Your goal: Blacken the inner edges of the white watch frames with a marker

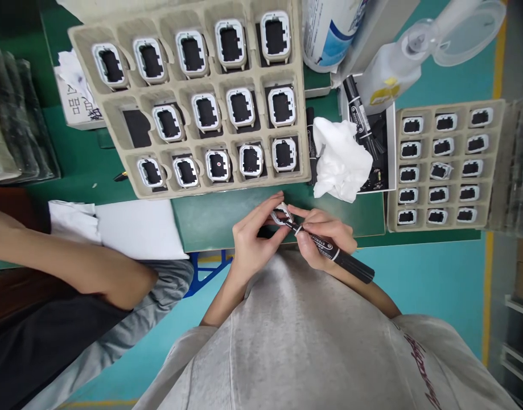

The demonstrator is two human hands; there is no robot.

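Observation:
Close to my body at the table's near edge, my left hand (261, 233) pinches a small white watch-case frame (281, 213) by its sides. A black marker pen (329, 250) is gripped in my right hand (323, 234), its tip end against or very near the frame; contact is too small to tell. The pen slants down to the right, its thick end pointing away from the frame. Beyond my hands lies a beige tray (227, 189) with rows of similar white frames, one pocket holding only its dark lining (136, 128).
A crumpled white cloth (341, 159) lies beside a white box (391, 148) with another marker (358, 111). A second tray of frames (453, 225) sits at right. Bottles (393, 74) stand at the back. Another person's arm (73, 259) rests at left near white cloths (137, 228).

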